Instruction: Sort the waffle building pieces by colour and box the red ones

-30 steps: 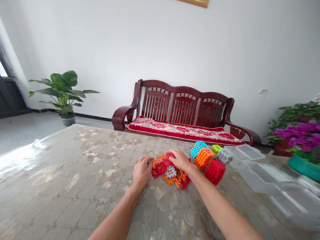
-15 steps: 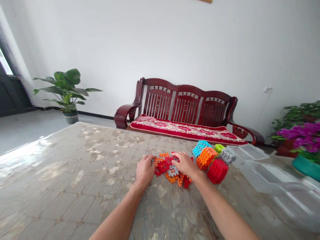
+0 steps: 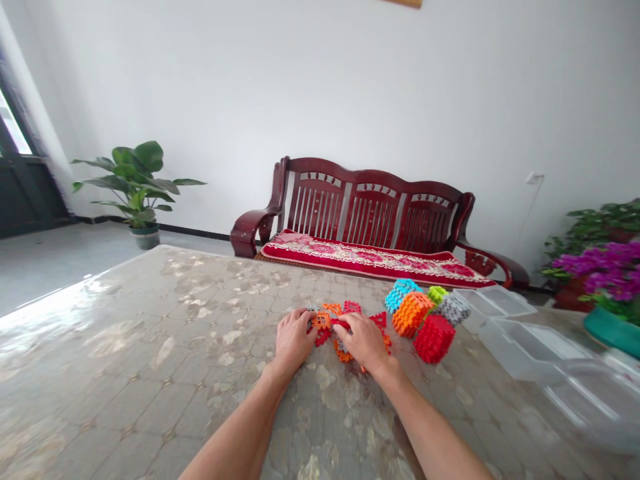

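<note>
A loose pile of flat, notched interlocking plastic blocks in red, orange and grey lies on the table; one red block (image 3: 379, 320) shows at its right side. Over the pile's left edge, my left hand (image 3: 294, 339) has its fingers closed at an orange block (image 3: 321, 321) with square holes. From the right, my right hand (image 3: 367, 341) reaches over the pile and pinches a red block, seen edge-on (image 3: 341, 323), close beside the orange one. Whether the two blocks touch I cannot tell. My right hand hides part of the pile.
Right of the pile stand stacks of sorted blocks: blue (image 3: 401, 295), orange (image 3: 413, 315), red (image 3: 434, 340), grey (image 3: 453, 309) and green (image 3: 437, 294). Clear plastic boxes (image 3: 515, 350) line the table's right side, near a purple-flowered plant (image 3: 605, 270). Behind the table is a wooden bench (image 3: 373, 177).
My right hand has come lower and closed around a red block. An orange block now sits at my left fingertips, and the pile's blocks have shifted.
</note>
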`<move>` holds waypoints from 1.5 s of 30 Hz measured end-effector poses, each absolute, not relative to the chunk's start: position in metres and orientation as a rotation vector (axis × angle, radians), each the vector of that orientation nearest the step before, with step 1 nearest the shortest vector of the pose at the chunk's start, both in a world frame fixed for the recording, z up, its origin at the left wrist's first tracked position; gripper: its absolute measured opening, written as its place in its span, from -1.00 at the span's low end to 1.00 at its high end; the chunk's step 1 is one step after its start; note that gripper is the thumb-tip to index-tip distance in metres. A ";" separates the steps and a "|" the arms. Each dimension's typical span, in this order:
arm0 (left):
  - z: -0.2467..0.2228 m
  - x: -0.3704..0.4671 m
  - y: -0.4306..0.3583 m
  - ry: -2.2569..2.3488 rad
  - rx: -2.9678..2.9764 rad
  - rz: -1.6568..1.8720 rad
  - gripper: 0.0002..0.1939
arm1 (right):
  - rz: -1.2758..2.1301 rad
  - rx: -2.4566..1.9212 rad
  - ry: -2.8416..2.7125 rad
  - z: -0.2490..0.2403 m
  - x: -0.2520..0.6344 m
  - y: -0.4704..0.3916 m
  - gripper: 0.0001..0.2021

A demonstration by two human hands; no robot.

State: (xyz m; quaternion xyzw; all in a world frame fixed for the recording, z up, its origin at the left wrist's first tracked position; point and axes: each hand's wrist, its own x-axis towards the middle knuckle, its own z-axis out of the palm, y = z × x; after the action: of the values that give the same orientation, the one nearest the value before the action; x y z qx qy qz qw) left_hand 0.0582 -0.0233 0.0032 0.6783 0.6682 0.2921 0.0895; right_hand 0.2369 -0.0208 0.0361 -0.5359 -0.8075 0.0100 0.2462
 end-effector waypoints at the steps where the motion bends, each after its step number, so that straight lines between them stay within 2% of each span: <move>1: 0.003 0.059 -0.024 1.993 2.019 0.874 -0.65 | 0.030 -1.495 -2.179 0.037 0.240 -0.021 -0.78; 10: 0.007 0.059 -0.023 1.958 2.046 0.902 -0.83 | 0.008 -1.780 -1.852 0.020 0.263 -0.011 -0.66; 16: 0.006 0.058 -0.022 1.944 2.067 0.914 -0.84 | -0.055 -1.639 -1.826 0.014 0.269 -0.011 -0.67; 19: 0.005 0.059 -0.021 1.965 2.074 0.869 -0.76 | -0.095 -1.484 -1.887 0.016 0.267 -0.016 -0.69; 27: 0.008 0.061 -0.025 1.984 2.148 0.850 -0.78 | -0.013 -1.352 -2.035 0.016 0.260 -0.027 -0.81; 35: 0.017 0.058 -0.024 2.074 1.814 1.053 -0.70 | -0.043 -1.301 -1.976 0.015 0.260 -0.027 -0.81; 41: 0.003 0.051 -0.012 1.775 1.500 1.346 -0.69 | -0.077 -1.255 -1.963 0.017 0.255 -0.029 -0.78; 45: 0.000 0.050 -0.006 1.561 1.291 1.483 -0.64 | -0.068 -1.241 -1.973 0.018 0.246 -0.033 -0.67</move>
State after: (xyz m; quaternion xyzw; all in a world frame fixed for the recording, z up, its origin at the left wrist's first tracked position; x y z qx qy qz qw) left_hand 0.0501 -0.0058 0.0000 0.4889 0.5912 0.5614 0.3103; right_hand 0.2456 -0.0326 0.0178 -0.4892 -0.7777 -0.0268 0.3940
